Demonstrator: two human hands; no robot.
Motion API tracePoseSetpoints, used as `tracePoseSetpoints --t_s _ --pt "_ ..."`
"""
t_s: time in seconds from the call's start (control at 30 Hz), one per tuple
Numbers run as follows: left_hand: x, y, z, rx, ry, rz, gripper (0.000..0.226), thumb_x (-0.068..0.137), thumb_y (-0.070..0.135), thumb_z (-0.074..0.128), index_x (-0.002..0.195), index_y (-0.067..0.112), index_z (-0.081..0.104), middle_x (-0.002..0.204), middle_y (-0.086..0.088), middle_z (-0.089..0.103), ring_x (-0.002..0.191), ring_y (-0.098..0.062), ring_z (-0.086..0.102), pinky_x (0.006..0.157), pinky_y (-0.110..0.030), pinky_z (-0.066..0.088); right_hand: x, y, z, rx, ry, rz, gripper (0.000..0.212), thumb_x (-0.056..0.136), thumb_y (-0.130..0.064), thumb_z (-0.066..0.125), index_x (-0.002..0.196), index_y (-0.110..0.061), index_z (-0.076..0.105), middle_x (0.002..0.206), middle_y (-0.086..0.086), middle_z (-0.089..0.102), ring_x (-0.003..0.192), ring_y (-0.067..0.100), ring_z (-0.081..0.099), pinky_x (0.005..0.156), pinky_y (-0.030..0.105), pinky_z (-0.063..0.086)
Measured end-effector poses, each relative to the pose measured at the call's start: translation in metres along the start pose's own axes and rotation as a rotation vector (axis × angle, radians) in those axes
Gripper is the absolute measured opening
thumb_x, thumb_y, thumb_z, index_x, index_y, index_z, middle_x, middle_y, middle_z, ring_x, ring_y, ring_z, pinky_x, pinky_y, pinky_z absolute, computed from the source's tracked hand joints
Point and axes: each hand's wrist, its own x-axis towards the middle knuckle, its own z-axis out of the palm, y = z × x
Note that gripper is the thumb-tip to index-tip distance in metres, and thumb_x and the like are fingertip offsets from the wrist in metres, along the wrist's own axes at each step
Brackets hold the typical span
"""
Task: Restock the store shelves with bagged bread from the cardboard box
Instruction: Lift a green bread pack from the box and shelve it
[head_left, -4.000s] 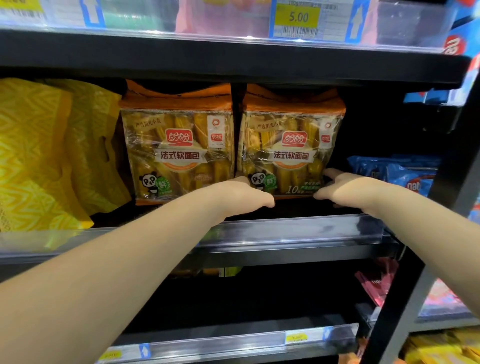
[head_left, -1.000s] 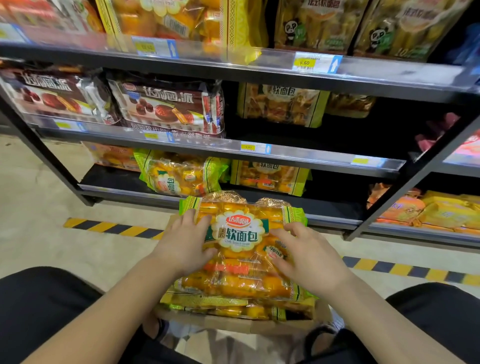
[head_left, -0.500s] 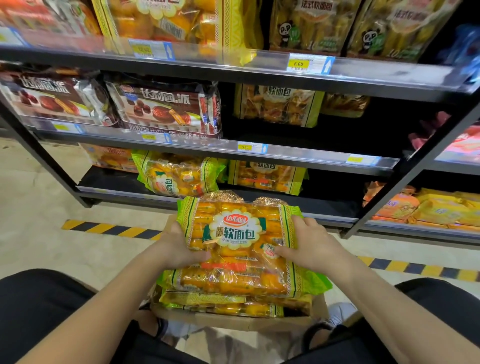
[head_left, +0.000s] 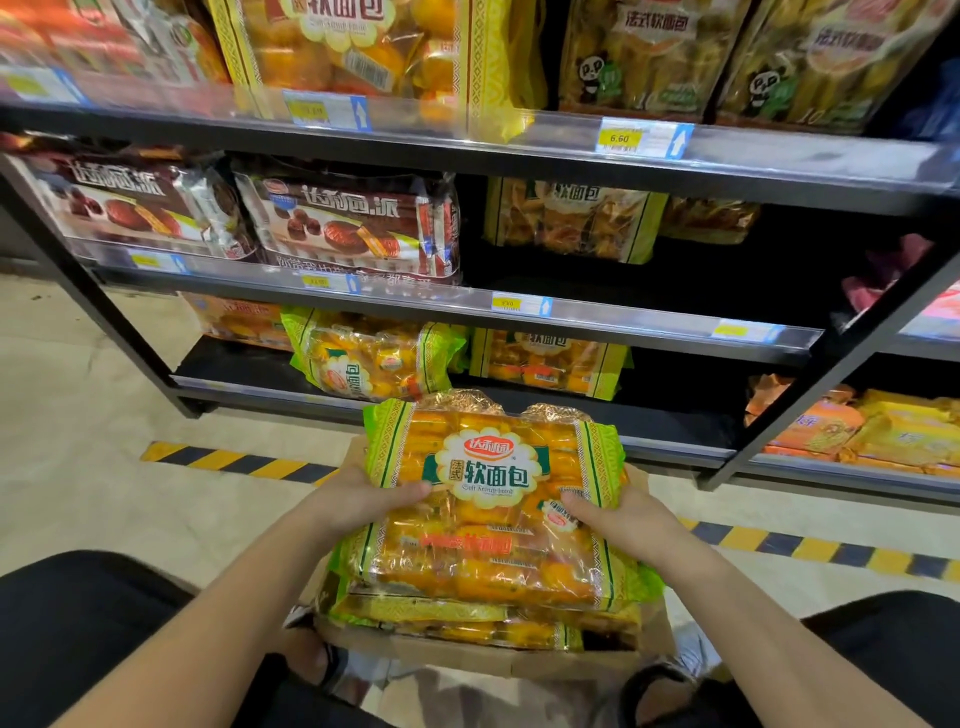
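A green-and-orange bag of soft bread (head_left: 488, 499) is held tilted up above the cardboard box (head_left: 519, 657) on the floor between my knees. My left hand (head_left: 363, 499) grips its left edge and my right hand (head_left: 618, 514) grips its right edge. More bags of the same bread (head_left: 467, 618) lie stacked in the box underneath. On the bottom shelf (head_left: 649, 415) behind, one matching bag (head_left: 374, 364) lies turned sideways, and another (head_left: 550, 361) stands to its right.
The black shelving unit has clear price rails (head_left: 519, 306). Chocolate pie bags (head_left: 353, 223) fill the middle shelf's left side, and panda-label bread bags (head_left: 634, 57) stand on the upper shelf. A yellow-black floor stripe (head_left: 239, 462) runs along the base. A black upright post (head_left: 831, 374) stands at right.
Four seconds ago both hands were on a panda-label bag on an upper shelf. Since then they have taken a green bread bag from the box and raised it slightly toward the shelves.
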Motion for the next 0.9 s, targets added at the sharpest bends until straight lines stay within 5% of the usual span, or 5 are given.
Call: tracePoseSetpoints --t_s 0.17,0.33,0.63,0.8,0.9 --pt "0.014 -0.015 -0.010 -0.190 -0.057 -0.016 0.104 0.037 0.068 0.096 0.124 0.018 0.069 0.110 -0.009 0.080 0.103 -0.032 0.075 0.101 -0.052 0.055 0.003 0.004 0.000 0.182 0.052 -0.016 0.049 0.079 -0.062 0.076 0.117 -0.034 0.065 0.114 -0.005 0.073 0.099 0.016 0.070 0.093 0.038 0.057" --pt "-0.002 0.002 -0.005 -0.310 -0.062 0.031 0.084 0.061 0.048 0.096 0.132 0.021 0.061 0.114 -0.012 0.078 0.106 -0.035 0.075 0.099 -0.057 0.055 0.002 0.008 -0.005 0.300 0.107 -0.055 0.045 0.078 -0.052 0.082 0.115 -0.030 0.069 0.106 -0.004 0.077 0.095 0.018 0.074 0.092 0.046 0.059" --pt "-0.007 0.040 0.009 -0.332 0.064 0.215 0.053 0.082 0.055 0.078 0.127 0.031 0.066 0.110 -0.001 0.080 0.102 -0.028 0.077 0.099 -0.056 0.056 -0.020 0.000 -0.040 0.384 0.347 -0.193 0.038 0.083 -0.049 0.079 0.115 -0.032 0.067 0.106 -0.010 0.075 0.094 0.012 0.072 0.086 0.044 0.060" --pt "-0.012 0.067 0.004 -0.198 0.123 0.382 0.084 0.059 0.083 0.074 0.129 0.036 0.064 0.117 0.008 0.077 0.110 -0.021 0.072 0.103 -0.053 0.052 -0.035 -0.012 -0.073 0.398 0.476 -0.321 0.030 0.085 -0.047 0.077 0.109 -0.034 0.067 0.100 -0.012 0.075 0.091 0.009 0.072 0.083 0.043 0.060" --pt "-0.016 0.087 -0.001 -0.107 0.144 0.451 0.071 0.071 0.072 0.075 0.131 0.036 0.062 0.117 0.010 0.076 0.108 -0.016 0.073 0.101 -0.052 0.054 -0.038 -0.018 -0.088 0.409 0.525 -0.388 0.024 0.088 -0.044 0.075 0.108 -0.034 0.067 0.098 -0.013 0.075 0.089 0.007 0.071 0.076 0.035 0.059"
